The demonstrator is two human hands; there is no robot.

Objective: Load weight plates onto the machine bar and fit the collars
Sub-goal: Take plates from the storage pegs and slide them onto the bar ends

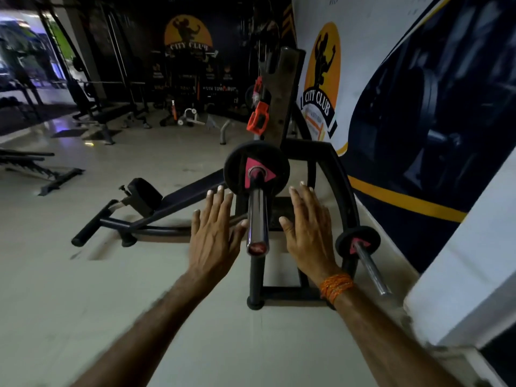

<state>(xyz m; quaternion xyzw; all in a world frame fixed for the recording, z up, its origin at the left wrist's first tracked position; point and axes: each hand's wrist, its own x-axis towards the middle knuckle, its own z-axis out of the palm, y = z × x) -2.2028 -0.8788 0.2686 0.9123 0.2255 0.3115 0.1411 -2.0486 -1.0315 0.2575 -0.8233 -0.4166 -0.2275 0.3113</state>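
A chrome machine bar (pixel 257 219) points toward me from the middle of the head view. One black weight plate (pixel 237 169) with a pink triangular hub sits far up the bar. My left hand (pixel 213 233) hovers flat to the left of the bar, fingers spread, its thumb close to the chrome. On the other side my right hand (pixel 308 230) is flat and open too, an orange thread band on its wrist. Neither hand holds anything. Two orange collars (pixel 258 117) hang on a post behind the plate. A second chrome bar (pixel 371 266) at the right carries a smaller black plate (pixel 358 243).
The black machine frame (pixel 329 169) curves around the bars, with its feet on the pale floor. A low padded arm (pixel 145 196) lies to the left. A wall with a club logo (pixel 321 88) runs close along the right. Other gym machines (pixel 106 107) stand at the back.
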